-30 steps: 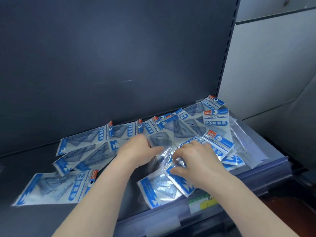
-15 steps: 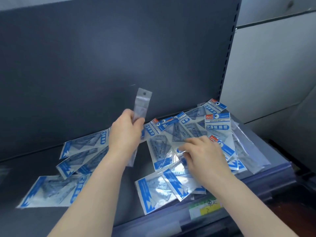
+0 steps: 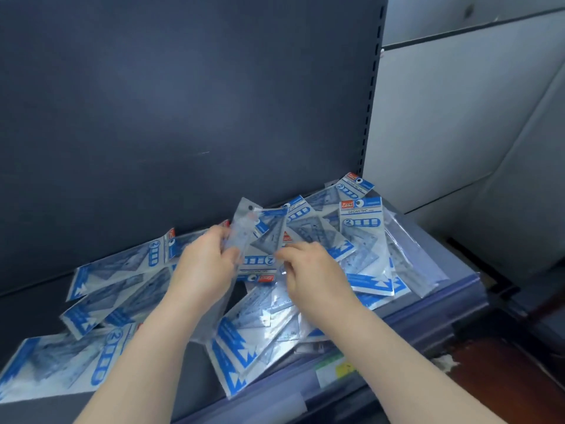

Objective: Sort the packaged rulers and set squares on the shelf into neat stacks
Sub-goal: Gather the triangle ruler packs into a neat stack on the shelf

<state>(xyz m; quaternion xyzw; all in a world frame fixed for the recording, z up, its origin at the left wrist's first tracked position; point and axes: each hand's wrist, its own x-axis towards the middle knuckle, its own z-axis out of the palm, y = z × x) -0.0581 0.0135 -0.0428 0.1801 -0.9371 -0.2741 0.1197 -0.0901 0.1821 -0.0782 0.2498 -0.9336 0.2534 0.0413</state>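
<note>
Several blue-and-white set square packs lie scattered over the dark shelf [image 3: 36, 304]. My left hand [image 3: 204, 264] grips a narrow clear ruler pack [image 3: 241, 231], held upright and tilted right above the pile. My right hand [image 3: 312, 270] has its fingers curled on a set square pack [image 3: 260, 258] that lies upside down in the middle. More packs overlap at the right [image 3: 363, 240], at the left [image 3: 122, 267] and at the front [image 3: 244, 341]. A clear sleeve [image 3: 409, 258] lies at the right end.
The dark back panel [image 3: 183, 102] rises right behind the packs. The shelf's front rail [image 3: 397, 341] carries a price label [image 3: 333, 371]. A slotted upright [image 3: 371, 87] borders the shelf on the right, with a pale wall [image 3: 458, 117] and dark floor [image 3: 504, 371] beyond.
My left hand lifted the ruler pack out of the pile, raised it, then brought it lower and to the right. My right hand shifted left onto the middle set square pack.
</note>
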